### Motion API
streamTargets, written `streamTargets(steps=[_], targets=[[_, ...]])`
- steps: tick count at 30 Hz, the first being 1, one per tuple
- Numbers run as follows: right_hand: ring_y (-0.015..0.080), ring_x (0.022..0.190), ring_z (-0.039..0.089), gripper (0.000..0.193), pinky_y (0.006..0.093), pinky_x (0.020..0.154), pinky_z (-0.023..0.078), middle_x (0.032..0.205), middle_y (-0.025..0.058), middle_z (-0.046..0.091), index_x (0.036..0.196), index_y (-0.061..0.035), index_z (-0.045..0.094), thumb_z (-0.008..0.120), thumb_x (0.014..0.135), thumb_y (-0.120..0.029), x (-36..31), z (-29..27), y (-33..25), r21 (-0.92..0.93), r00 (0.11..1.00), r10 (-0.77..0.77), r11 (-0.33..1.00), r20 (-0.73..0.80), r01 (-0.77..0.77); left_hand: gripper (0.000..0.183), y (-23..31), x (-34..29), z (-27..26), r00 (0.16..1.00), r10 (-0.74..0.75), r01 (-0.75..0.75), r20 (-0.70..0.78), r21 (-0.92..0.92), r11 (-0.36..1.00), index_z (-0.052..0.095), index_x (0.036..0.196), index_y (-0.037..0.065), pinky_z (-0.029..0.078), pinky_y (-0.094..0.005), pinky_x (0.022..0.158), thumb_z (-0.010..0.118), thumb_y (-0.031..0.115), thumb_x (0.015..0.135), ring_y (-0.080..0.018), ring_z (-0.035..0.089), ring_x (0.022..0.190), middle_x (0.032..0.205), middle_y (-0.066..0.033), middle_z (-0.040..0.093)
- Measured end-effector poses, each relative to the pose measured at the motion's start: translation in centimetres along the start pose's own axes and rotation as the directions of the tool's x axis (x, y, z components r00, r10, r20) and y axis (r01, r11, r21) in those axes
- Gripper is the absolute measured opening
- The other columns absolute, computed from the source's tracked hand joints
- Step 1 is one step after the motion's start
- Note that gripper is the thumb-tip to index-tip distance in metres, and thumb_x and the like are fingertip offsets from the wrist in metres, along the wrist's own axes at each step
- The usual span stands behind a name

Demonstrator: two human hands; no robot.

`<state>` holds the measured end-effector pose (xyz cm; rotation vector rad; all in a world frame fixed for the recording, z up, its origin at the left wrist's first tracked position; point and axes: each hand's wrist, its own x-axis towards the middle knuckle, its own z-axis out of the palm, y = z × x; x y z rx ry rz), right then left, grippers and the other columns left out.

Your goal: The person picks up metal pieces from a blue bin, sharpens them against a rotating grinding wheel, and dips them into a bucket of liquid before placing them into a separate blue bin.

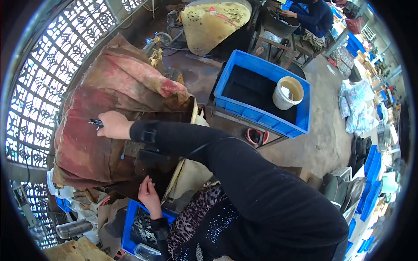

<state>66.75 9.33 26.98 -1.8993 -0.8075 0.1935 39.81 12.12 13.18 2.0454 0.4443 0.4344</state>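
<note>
My right hand point(114, 125) reaches far to the left over a stained red-brown cloth point(82, 143) draped on a bench or machine. Its fingers are closed on a small dark metal piece point(95, 123) with a shiny end; its exact kind is unclear. Closer to my body, my left hand point(149, 198) is raised, fingers loosely bent and a little apart, with nothing visible in them. Below it stands a blue bin point(127, 230) of dark and silvery metal parts point(143, 228). Beneath my right forearm is a dark metal block point(152, 155), partly hidden by the sleeve.
Right of the bench, a blue crate point(261, 114) on a metal stand holds a cream bucket point(285, 103). A red container point(257, 136) sits below. A yellowish perforated guard point(213, 26) stands behind. Another person point(315, 19) works at the far right. White sacks point(357, 106) line the right side.
</note>
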Motion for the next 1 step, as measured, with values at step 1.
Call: streamTargets(steps=[1], targets=[[0.0361,0.100,0.064,0.043,0.0448,0.087,0.050,0.098,0.0220,0.067,0.105,-0.0065,0.068,0.078,0.075,-0.035,-0.97,-0.22,0.26,0.020,0.999,0.034,0.999,-0.030,-0.033,0.027,-0.77,0.35,-0.19,0.999,-0.041,0.041,0.003,-0.092,0.995,0.066,0.118,0.005,0.056,-0.0310,0.077,0.051,0.000,0.096,-0.0276,0.067,0.087,0.106,-0.0119,0.066]])
